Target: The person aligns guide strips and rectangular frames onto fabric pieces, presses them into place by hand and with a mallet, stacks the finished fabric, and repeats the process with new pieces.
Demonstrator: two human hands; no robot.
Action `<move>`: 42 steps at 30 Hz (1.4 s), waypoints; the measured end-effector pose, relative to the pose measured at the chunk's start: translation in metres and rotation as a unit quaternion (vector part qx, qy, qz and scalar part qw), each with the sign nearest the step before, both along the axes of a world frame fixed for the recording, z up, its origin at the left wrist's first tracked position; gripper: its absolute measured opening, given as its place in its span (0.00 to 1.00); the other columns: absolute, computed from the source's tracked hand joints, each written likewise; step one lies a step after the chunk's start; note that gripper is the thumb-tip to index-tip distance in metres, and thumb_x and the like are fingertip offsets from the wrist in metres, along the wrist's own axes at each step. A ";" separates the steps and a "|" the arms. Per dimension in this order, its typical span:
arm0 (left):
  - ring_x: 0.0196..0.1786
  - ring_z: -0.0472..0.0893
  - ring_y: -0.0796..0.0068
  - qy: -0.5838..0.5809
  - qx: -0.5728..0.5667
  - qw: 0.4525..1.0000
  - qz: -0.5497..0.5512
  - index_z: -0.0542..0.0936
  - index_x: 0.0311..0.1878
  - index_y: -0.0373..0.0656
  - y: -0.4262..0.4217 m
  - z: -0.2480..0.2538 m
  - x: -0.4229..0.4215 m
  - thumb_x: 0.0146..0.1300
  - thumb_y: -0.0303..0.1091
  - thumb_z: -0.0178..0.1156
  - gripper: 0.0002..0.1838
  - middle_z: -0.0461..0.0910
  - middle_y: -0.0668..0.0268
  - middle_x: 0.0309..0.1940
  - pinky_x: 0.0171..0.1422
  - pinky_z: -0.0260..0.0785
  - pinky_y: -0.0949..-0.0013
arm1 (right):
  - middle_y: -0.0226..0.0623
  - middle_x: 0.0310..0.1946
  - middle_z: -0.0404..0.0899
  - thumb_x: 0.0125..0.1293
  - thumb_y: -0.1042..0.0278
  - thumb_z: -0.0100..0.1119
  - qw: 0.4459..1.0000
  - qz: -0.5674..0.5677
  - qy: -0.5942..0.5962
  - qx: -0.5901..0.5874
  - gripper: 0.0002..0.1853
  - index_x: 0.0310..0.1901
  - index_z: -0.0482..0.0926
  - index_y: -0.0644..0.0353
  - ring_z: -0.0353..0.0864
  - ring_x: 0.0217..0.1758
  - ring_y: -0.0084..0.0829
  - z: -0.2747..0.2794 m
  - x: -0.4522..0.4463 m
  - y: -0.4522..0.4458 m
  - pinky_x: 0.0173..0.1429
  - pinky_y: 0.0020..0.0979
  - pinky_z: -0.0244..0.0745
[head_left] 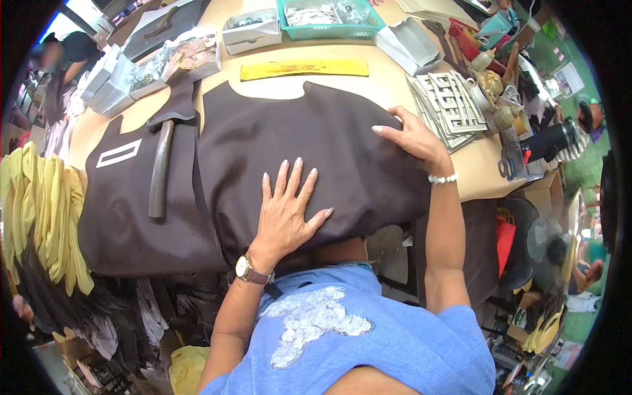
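Note:
A large dark brown sheet that looks like leather [263, 125] lies across the table, its near side bulging over the front edge. My left hand [286, 214], with a watch at its wrist, rests flat on it, fingers spread. At the sheet's right edge, my right hand [416, 138] has its thumb on top and its other fingers curled at the rim, partly hidden. A second dark brown piece [145, 230] lies to the left. On that piece are a hammer-like tool with a wooden handle [160, 174] and a white rectangular frame [118, 153].
Beyond the sheet lies a yellow strip [304, 70]. A green basket [329, 31] and a white box [251, 33] stand at the back. Cut-out templates [451, 105] are stacked on the right, near scissors [505, 168]. Yellow pieces [39, 204] hang at the left.

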State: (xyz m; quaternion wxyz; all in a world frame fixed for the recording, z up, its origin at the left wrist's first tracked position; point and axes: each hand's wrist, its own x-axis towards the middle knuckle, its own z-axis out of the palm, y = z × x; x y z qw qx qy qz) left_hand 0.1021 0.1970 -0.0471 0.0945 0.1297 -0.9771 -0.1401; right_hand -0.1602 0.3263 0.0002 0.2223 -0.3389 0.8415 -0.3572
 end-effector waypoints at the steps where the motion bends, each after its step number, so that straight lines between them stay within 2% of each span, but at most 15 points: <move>1: 0.73 0.50 0.50 -0.001 -0.002 1.000 0.000 0.61 0.69 0.46 0.000 0.000 0.000 0.60 0.59 0.53 0.39 0.53 0.52 0.71 0.72 0.38 0.41 | 0.46 0.49 0.76 0.56 0.65 0.63 0.997 0.068 -0.020 -0.040 0.29 0.58 0.68 0.67 0.75 0.50 0.30 0.010 0.002 -0.007 0.54 0.26 0.69; 4: 0.73 0.50 0.50 -0.002 -0.002 1.000 0.006 0.61 0.69 0.46 0.000 0.000 0.000 0.60 0.60 0.52 0.39 0.53 0.52 0.71 0.73 0.38 0.41 | 0.46 0.56 0.72 0.56 0.77 0.58 0.953 0.084 -0.022 -0.290 0.29 0.62 0.66 0.66 0.71 0.59 0.30 0.034 0.023 -0.021 0.62 0.27 0.65; 6: 0.73 0.49 0.50 0.001 0.007 1.000 0.008 0.60 0.69 0.46 0.000 0.001 -0.001 0.60 0.61 0.52 0.40 0.53 0.52 0.71 0.73 0.38 0.41 | 0.43 0.58 0.71 0.54 0.86 0.53 0.923 0.080 0.082 -0.366 0.31 0.63 0.65 0.64 0.72 0.58 0.30 0.062 0.042 -0.016 0.63 0.28 0.65; 7: 0.73 0.49 0.50 0.001 0.008 1.000 0.010 0.60 0.69 0.46 0.001 0.001 -0.001 0.60 0.61 0.52 0.40 0.53 0.52 0.71 0.73 0.38 0.42 | 0.40 0.57 0.73 0.54 0.88 0.50 0.936 0.036 0.077 -0.340 0.30 0.62 0.68 0.63 0.73 0.58 0.31 0.066 0.050 -0.007 0.63 0.30 0.65; 10: 0.74 0.49 0.51 0.000 0.009 1.000 0.009 0.61 0.69 0.46 0.001 0.001 -0.002 0.59 0.61 0.52 0.40 0.53 0.52 0.71 0.73 0.38 0.42 | 0.39 0.55 0.75 0.53 0.90 0.47 0.906 0.040 0.226 -0.356 0.29 0.59 0.70 0.63 0.74 0.57 0.34 0.053 0.056 0.008 0.63 0.31 0.66; 14: 0.74 0.49 0.51 0.006 0.001 1.000 0.000 0.62 0.69 0.48 0.001 0.000 0.000 0.59 0.60 0.53 0.39 0.53 0.53 0.71 0.73 0.38 0.42 | 0.42 0.50 0.76 0.52 0.88 0.49 0.888 -0.044 0.424 -0.171 0.24 0.51 0.78 0.61 0.77 0.52 0.43 0.018 0.037 0.011 0.57 0.38 0.70; 17: 0.73 0.49 0.51 0.009 0.001 1.000 -0.004 0.63 0.69 0.49 0.000 -0.001 -0.001 0.59 0.60 0.53 0.38 0.53 0.53 0.71 0.72 0.39 0.41 | 0.42 0.52 0.74 0.52 0.83 0.52 0.884 -0.094 0.453 -0.062 0.24 0.54 0.76 0.59 0.75 0.52 0.43 -0.014 0.010 0.022 0.55 0.40 0.70; 20: 0.73 0.50 0.50 0.012 0.001 1.000 -0.017 0.63 0.68 0.49 0.001 0.000 -0.006 0.59 0.60 0.53 0.38 0.53 0.53 0.71 0.72 0.40 0.40 | 0.43 0.57 0.69 0.53 0.78 0.54 0.833 -0.192 0.515 0.062 0.26 0.57 0.73 0.56 0.71 0.56 0.43 -0.012 0.015 0.030 0.58 0.42 0.67; 21: 0.73 0.50 0.50 0.012 0.002 1.000 -0.023 0.63 0.68 0.49 0.002 0.000 -0.007 0.59 0.60 0.53 0.38 0.53 0.53 0.71 0.72 0.40 0.40 | 0.44 0.62 0.63 0.55 0.72 0.58 0.799 -0.186 0.566 0.077 0.28 0.61 0.69 0.53 0.65 0.62 0.45 -0.011 0.021 0.032 0.63 0.43 0.62; 27: 0.72 0.51 0.49 0.033 0.012 0.998 -0.042 0.64 0.67 0.48 0.008 -0.003 -0.020 0.58 0.59 0.54 0.37 0.54 0.52 0.70 0.71 0.41 0.39 | 0.48 0.62 0.65 0.62 0.50 0.57 0.903 -0.032 0.428 0.004 0.28 0.60 0.70 0.57 0.62 0.65 0.49 -0.028 0.068 0.020 0.68 0.52 0.53; 30: 0.72 0.51 0.48 0.019 0.011 0.999 -0.041 0.64 0.67 0.48 0.013 0.000 -0.014 0.58 0.58 0.55 0.38 0.54 0.51 0.70 0.70 0.41 0.38 | 0.48 0.55 0.71 0.63 0.46 0.54 0.901 -0.011 0.413 0.134 0.27 0.54 0.74 0.60 0.63 0.64 0.50 -0.028 0.061 0.019 0.67 0.55 0.52; 31: 0.72 0.51 0.48 0.017 0.017 0.999 -0.044 0.64 0.67 0.48 0.017 0.002 -0.010 0.57 0.59 0.56 0.38 0.54 0.51 0.70 0.70 0.41 0.37 | 0.45 0.49 0.76 0.64 0.48 0.52 0.892 -0.026 0.429 0.139 0.23 0.46 0.78 0.61 0.66 0.61 0.46 -0.018 0.057 0.009 0.65 0.52 0.56; 34: 0.72 0.51 0.48 0.013 0.026 0.999 -0.045 0.64 0.67 0.48 0.028 0.003 -0.005 0.57 0.59 0.56 0.38 0.54 0.51 0.70 0.70 0.42 0.37 | 0.42 0.46 0.77 0.66 0.50 0.49 0.905 0.024 0.424 -0.014 0.20 0.42 0.79 0.60 0.69 0.59 0.42 -0.005 0.029 -0.037 0.62 0.48 0.59; 38: 0.72 0.52 0.48 0.011 0.029 0.999 -0.030 0.65 0.67 0.47 0.033 0.003 -0.002 0.57 0.60 0.56 0.39 0.54 0.50 0.70 0.69 0.42 0.36 | 0.41 0.49 0.75 0.68 0.53 0.47 0.906 0.090 0.401 -0.102 0.18 0.48 0.77 0.57 0.70 0.58 0.41 -0.033 -0.024 -0.133 0.61 0.45 0.60; 42: 0.72 0.52 0.47 0.007 0.025 0.999 -0.027 0.65 0.67 0.47 0.035 0.000 0.004 0.57 0.61 0.54 0.39 0.54 0.49 0.70 0.69 0.42 0.35 | 0.43 0.55 0.71 0.66 0.50 0.49 0.908 0.098 0.404 -0.042 0.21 0.52 0.74 0.56 0.66 0.61 0.43 -0.061 -0.051 -0.197 0.62 0.46 0.58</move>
